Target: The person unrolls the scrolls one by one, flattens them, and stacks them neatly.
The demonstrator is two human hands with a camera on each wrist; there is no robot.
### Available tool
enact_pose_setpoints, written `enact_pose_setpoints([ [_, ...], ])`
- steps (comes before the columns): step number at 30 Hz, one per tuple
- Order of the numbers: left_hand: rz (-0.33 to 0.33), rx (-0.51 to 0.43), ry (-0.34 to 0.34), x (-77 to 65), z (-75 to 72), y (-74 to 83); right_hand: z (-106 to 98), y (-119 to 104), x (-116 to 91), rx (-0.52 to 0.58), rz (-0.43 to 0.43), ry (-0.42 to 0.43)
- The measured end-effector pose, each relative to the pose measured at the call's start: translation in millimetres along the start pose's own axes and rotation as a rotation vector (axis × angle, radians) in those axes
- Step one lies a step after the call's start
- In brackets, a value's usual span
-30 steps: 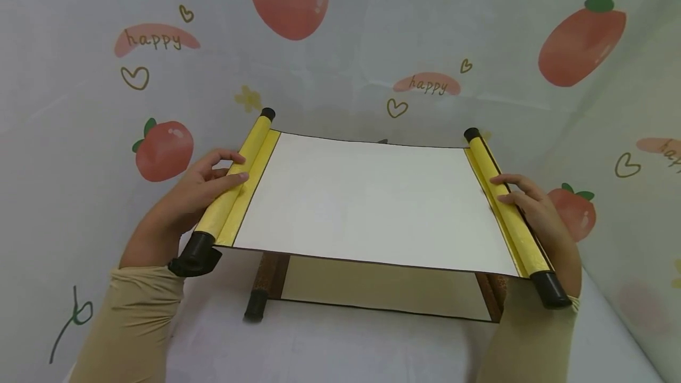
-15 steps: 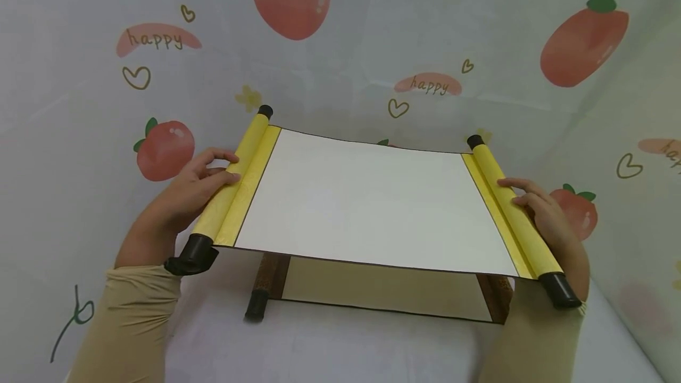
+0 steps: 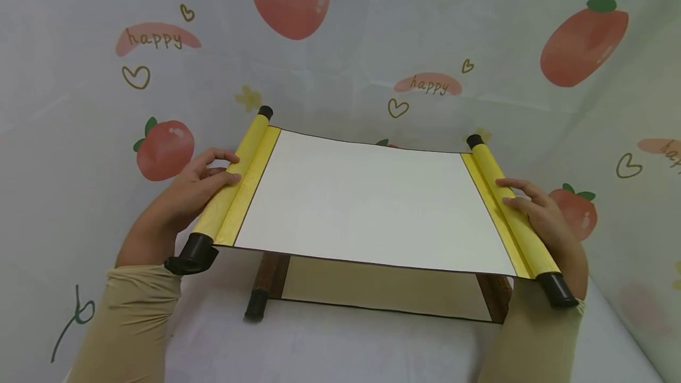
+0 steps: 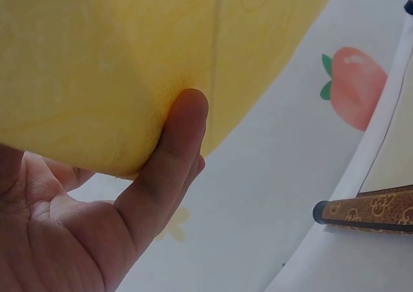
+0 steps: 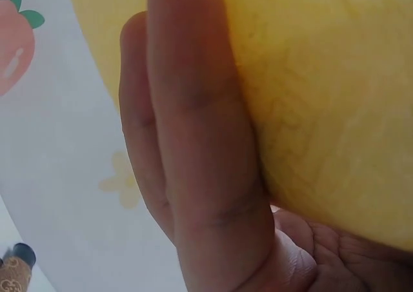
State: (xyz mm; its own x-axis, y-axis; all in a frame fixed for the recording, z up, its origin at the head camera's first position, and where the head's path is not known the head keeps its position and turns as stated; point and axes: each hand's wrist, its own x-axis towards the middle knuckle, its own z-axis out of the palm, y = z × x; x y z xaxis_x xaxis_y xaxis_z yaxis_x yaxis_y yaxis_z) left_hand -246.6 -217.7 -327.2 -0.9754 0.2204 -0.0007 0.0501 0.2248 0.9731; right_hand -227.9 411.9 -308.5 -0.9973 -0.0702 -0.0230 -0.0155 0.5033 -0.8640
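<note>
Stretched between my hands in the head view is a scroll with a blank white sheet (image 3: 372, 205), yellow ends and black knobs. My left hand (image 3: 186, 194) holds its left yellow roll (image 3: 217, 208), thumb and fingers around it. On the other side, my right hand (image 3: 542, 211) grips the right yellow roll (image 3: 524, 235). Both wrist views are largely filled by yellow material, with the left hand's digits (image 4: 164, 163) and the right hand's fingers (image 5: 200, 124) against it. The scroll hangs above a second scroll (image 3: 380, 285), hiding much of that one.
The second scroll lies on a white-covered table (image 3: 330, 347), its brown patterned left roller (image 3: 264, 276) ending in a black knob. Behind stands a pale curtain (image 3: 340, 75) printed with fruit, hearts and lettering. The right forearm's tan sleeve (image 3: 532, 336) overlaps the lower scroll's right roller.
My right hand and the right roll have shifted slightly rightward, and that roll's far end sits a little lower. The left hand has edged slightly left. Both hands keep their hold.
</note>
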Motion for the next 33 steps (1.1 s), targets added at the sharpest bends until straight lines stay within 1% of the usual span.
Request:
enact_pose_setpoints([
  [5,0.001,0.002,0.000,-0.6,-0.7,-0.6,-1.7,2.5,0.6,0.036,0.001,-0.010],
  [9,-0.009,0.006,-0.004,-1.2,-1.3,-1.4,-4.1,5.3,-0.1,0.026,-0.014,-0.008],
  [11,-0.007,0.010,-0.007,-1.5,-1.3,-1.2,-5.9,7.1,-0.8,0.080,-0.020,-0.008],
  [14,-0.004,0.017,-0.010,-0.9,-0.7,-1.1,-7.4,8.4,-2.7,0.111,-0.009,-0.003],
  [16,-0.004,0.023,-0.007,-0.6,-0.3,-1.0,-7.7,9.1,-3.7,0.090,-0.001,-0.005],
  [18,-0.004,0.024,-0.010,0.2,0.1,-1.8,-7.0,9.4,-4.2,-0.010,0.007,0.000],
  [21,-0.005,0.025,-0.013,1.2,-0.1,-4.1,-5.6,10.7,-2.5,-0.111,0.016,0.011],
  [22,-0.004,0.025,-0.013,1.4,-0.3,-5.1,-5.4,11.1,-2.0,-0.129,0.024,0.017],
  [26,-0.005,0.026,-0.006,0.7,-1.0,-6.3,-5.8,11.3,-0.8,-0.173,0.055,0.036],
  [28,-0.004,0.032,0.001,0.4,-0.8,-5.8,-6.2,11.1,-1.3,-0.188,0.051,0.038],
  [33,-0.005,0.052,0.006,1.8,2.1,-5.2,-7.6,11.9,-4.4,-0.130,0.059,0.017],
])
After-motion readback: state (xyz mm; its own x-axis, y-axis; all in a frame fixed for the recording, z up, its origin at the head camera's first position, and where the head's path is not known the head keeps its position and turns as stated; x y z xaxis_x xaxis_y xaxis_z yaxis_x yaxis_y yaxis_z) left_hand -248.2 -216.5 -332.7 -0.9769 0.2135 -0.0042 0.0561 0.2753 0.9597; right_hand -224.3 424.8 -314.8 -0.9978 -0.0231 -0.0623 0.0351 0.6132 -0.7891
